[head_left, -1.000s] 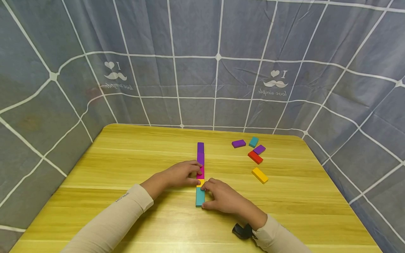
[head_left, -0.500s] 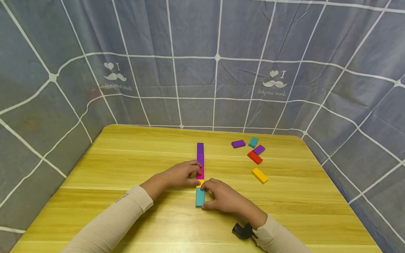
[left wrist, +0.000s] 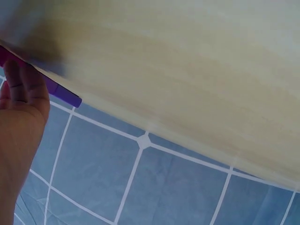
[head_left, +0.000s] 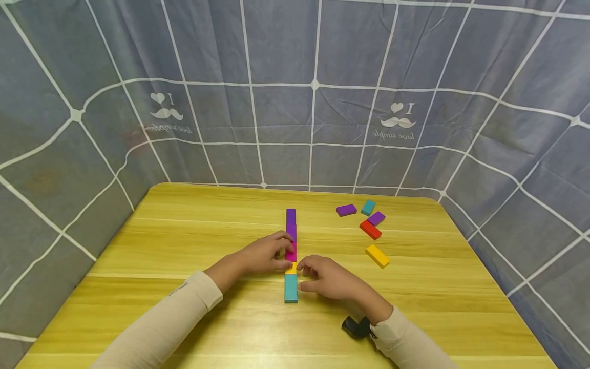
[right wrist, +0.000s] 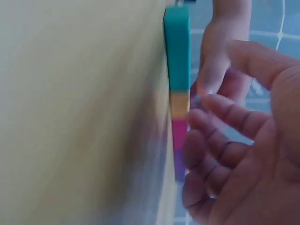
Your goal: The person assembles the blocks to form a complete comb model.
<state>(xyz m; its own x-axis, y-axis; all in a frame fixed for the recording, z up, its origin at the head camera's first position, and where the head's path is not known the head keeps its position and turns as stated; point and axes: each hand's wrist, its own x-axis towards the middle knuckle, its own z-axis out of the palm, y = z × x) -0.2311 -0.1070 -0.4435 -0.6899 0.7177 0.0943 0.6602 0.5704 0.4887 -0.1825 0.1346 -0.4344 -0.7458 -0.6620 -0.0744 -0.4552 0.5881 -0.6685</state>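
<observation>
A row of coloured blocks runs away from the person, end to end, in the middle of the wooden table [head_left: 207, 318]. Nearest is a teal block [head_left: 291, 288], then a yellow block [head_left: 293, 268], a pink block [head_left: 292, 255] and purple blocks [head_left: 291, 217]. My left hand [head_left: 265, 253] holds the pink block from the left, fingers curled over it and thumb by the yellow one. Just right of the teal block hovers my right hand [head_left: 329, 277], its fingers loosely bent with nothing between them. In the right wrist view a narrow gap separates its fingers from the row.
Loose blocks lie to the right: a yellow block [head_left: 377, 255], a red block [head_left: 370, 230] touching a purple block [head_left: 376, 218], a teal block [head_left: 368, 207] and another purple block [head_left: 346, 210]. A grey curtain [head_left: 286, 113] with white lines surrounds the table's far and side edges.
My right hand has let go of the teal block and shifted slightly right and away from the person. My left hand and the row have stayed in place.
</observation>
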